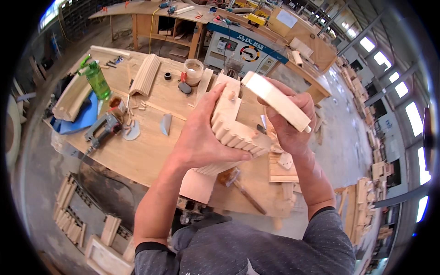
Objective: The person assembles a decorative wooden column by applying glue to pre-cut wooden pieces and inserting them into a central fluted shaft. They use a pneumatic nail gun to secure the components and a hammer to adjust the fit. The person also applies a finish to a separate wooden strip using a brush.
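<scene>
My left hand (195, 142) is closed around a pale fluted wooden piece (236, 135) with an L-shaped end, held above the workbench. The thumb lies along its near fluted edge and the fingers along its far side. A round dowel shows in the end face of the piece. My right hand (293, 133) grips a rectangular wooden block (276, 101), tilted, just right of the fluted piece. A small dowel peg sticks out at the block's lower right end. Whether the block and the fluted piece touch at the top is hard to tell.
On the workbench (146, 117) lie a green spray bottle (97, 80), a nail gun (103, 130), loose dowels, a fluted moulding (145, 74), a glue tub (193, 71) and a wooden-handled mallet (247, 197). A blue machine (243, 48) stands beyond. Wood parts (110, 229) lie lower left.
</scene>
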Motion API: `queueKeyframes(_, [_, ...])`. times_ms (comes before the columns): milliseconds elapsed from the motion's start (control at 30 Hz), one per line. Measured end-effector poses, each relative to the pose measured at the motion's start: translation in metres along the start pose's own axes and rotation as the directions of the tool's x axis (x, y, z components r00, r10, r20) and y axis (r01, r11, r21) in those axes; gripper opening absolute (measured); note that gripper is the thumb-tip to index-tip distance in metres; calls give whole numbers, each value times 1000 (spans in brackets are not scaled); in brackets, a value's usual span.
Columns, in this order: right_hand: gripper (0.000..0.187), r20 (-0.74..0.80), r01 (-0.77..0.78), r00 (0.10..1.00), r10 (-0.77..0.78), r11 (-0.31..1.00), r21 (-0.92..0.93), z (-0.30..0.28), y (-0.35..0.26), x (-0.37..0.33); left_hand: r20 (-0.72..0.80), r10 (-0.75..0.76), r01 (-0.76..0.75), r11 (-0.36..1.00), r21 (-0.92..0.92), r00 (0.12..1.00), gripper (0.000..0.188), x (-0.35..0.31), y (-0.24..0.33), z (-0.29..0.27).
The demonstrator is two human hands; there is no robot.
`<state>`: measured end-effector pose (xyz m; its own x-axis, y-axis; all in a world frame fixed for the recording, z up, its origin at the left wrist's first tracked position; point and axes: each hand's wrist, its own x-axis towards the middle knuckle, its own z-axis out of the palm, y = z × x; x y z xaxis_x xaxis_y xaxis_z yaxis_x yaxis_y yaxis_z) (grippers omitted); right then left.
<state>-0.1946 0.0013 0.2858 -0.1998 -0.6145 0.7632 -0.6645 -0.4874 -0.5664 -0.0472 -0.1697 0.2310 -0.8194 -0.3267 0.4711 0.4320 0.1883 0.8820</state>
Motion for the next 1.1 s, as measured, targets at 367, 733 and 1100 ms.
queueKeyframes(367, [53, 123, 2, 991, 55, 907, -420, 5, -13, -12, -80, 183, -175, 980, 99, 980, 117, -3, -5, -2])
queueKeyframes(733, [55, 351, 200, 936, -23, 857, -475, -23, 0, 1, -59, 169, -167, 985, 47, 984, 113, -7, -14, -6])
queueKeyframes(1100, [46, 436, 214, 900, 18, 853, -476, -26, 4, 20, -108, 247, -243, 969, 44, 963, 103, -4, -21, -4])
